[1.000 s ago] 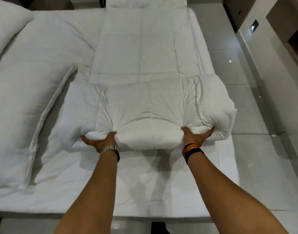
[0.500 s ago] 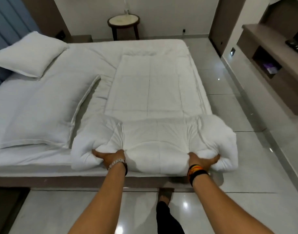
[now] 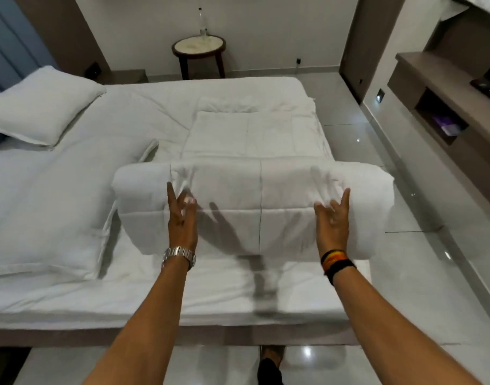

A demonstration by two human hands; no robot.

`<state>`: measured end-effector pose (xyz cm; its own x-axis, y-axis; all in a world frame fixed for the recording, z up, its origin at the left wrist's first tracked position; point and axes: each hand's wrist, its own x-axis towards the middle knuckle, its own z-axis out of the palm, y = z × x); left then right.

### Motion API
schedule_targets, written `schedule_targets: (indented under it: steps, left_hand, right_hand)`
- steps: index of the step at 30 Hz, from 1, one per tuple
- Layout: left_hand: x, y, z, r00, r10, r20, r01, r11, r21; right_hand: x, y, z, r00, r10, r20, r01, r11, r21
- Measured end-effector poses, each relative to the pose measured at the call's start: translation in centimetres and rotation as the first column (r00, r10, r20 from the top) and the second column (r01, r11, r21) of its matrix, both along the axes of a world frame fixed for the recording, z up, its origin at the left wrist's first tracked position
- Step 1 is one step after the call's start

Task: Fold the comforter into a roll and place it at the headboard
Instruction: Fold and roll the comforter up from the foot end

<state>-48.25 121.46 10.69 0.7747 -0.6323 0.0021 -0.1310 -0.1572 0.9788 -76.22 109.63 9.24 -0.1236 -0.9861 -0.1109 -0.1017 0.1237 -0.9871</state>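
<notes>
The white comforter lies along the right half of the bed. Its near part is wound into a thick roll [image 3: 260, 195] across the bed, and the flat part [image 3: 249, 134] stretches away beyond it. My left hand [image 3: 181, 218], with a metal watch, rests flat against the roll's front face, fingers spread. My right hand [image 3: 331, 220], with dark wristbands, lies against the roll further right, fingers apart too. Neither hand clasps the cloth. The blue headboard [image 3: 5, 51] is at the far left.
A small pillow [image 3: 41, 104] and a large pillow [image 3: 52, 207] lie on the bed's left half, the large one touching the roll's left end. A round side table [image 3: 198, 48] with a bottle [image 3: 202, 22] stands behind the bed. A wooden shelf unit [image 3: 443, 107] lines the right wall across tiled floor.
Both hands have let go of the roll's underside and now lie open on its front. The roll has turned over away from me, further up the bed.
</notes>
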Motion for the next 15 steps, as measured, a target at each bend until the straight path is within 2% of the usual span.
schedule_targets:
  steps: [2,4,6,8,12,15]
  left_hand:
    - [1.1,-2.5,-3.3,0.999,0.039,0.033,-0.042,0.996,0.078]
    - [1.9,-4.1,-7.3,0.994,0.104,0.019,-0.105,0.966,0.235]
    - [2.7,-5.8,-11.2,0.976,0.206,-0.072,-0.154,0.883,0.443]
    - [3.4,-7.5,-13.4,0.924,0.326,-0.201,-0.168,0.817,0.551]
    - [6.1,-12.0,-15.5,0.806,0.477,-0.351,-0.279,0.828,0.486]
    - [7.5,-14.6,-17.0,0.714,0.601,-0.359,-0.382,0.765,0.519]
  right_hand:
    - [0.2,-1.3,-4.2,0.995,-0.039,-0.089,0.042,0.999,0.034]
    - [0.1,-1.6,-8.6,0.99,-0.065,-0.123,0.09,0.973,0.213]
    - [0.1,-2.9,-12.1,0.988,-0.111,-0.109,0.15,0.874,0.463]
    - [0.8,-5.3,-14.2,0.985,-0.156,-0.07,0.167,0.787,0.594]
    - [4.1,-11.8,-16.0,0.954,-0.281,0.103,0.192,0.84,0.508]
    - [6.8,-15.5,-16.5,0.901,-0.425,0.089,0.314,0.779,0.542]
